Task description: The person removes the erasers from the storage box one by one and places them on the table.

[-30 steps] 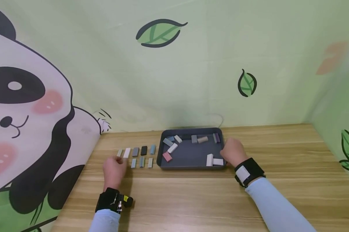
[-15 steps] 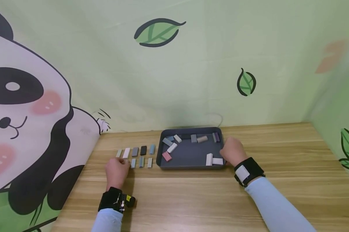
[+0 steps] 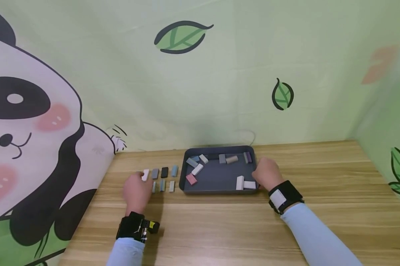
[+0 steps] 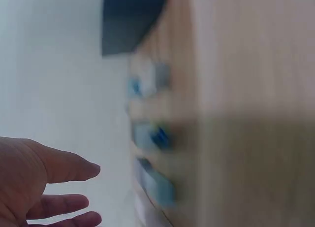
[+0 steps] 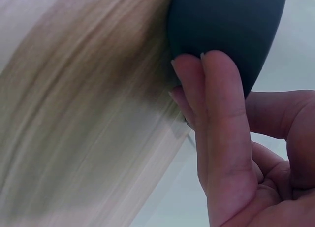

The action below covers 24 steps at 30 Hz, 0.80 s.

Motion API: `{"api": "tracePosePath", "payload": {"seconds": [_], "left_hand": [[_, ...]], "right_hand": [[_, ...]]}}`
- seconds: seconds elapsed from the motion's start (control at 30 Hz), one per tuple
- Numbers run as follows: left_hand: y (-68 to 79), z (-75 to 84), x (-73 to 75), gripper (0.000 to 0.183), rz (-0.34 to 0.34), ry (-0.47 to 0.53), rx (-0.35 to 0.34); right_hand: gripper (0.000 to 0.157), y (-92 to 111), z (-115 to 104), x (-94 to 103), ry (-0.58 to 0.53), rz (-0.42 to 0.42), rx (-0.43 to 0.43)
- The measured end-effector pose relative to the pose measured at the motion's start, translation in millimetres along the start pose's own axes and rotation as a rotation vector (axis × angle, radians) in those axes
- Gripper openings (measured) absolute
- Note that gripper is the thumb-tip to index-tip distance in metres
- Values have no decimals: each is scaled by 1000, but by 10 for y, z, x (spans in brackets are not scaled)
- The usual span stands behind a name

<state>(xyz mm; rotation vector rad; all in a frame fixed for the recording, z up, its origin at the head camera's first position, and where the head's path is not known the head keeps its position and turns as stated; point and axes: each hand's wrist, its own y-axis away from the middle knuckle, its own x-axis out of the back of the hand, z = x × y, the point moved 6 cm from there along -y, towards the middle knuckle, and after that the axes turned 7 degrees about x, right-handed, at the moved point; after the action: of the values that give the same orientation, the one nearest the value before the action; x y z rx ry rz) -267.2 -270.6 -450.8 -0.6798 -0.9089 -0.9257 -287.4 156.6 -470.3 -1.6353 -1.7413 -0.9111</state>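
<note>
My left hand is over the left end of two short rows of small rectangular blocks. In the left wrist view its thumb and fingers stand apart with nothing between them. A white block shows just past the fingertips, and a light blue striped block lies beside the hand. Farther along are a black block and a blue block. At the dark grey tray, my right hand grips the right end, its fingers flat against the outer wall.
Several loose blocks lie in the tray, among them a pink block at the left and a white block near the front right corner. The wooden table meets a green printed cloth backdrop behind the tray.
My left hand has shifted right and its fingers have spread from a pinch. It now hides the pale green block at the row's left end. The right hand and tray stay put.
</note>
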Motion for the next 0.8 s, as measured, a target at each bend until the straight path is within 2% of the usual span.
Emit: {"api": "tracePosePath", "payload": {"seconds": [0.17, 0.47, 0.63, 0.73, 0.8], "left_hand": [[139, 423, 15, 49, 25, 96, -73], [424, 1207, -274, 59, -11, 162, -181], [625, 1559, -493, 63, -98, 183, -229], [729, 1716, -639, 66, -156, 149, -239], [791, 1812, -741, 69, -196, 132, -249]], "right_hand": [[10, 8, -18, 17, 5, 8, 1], [8, 15, -2, 27, 6, 24, 11], [8, 15, 1, 15, -18, 24, 8], [8, 13, 6, 6, -27, 7, -7], [9, 6, -2, 20, 3, 14, 16]]}}
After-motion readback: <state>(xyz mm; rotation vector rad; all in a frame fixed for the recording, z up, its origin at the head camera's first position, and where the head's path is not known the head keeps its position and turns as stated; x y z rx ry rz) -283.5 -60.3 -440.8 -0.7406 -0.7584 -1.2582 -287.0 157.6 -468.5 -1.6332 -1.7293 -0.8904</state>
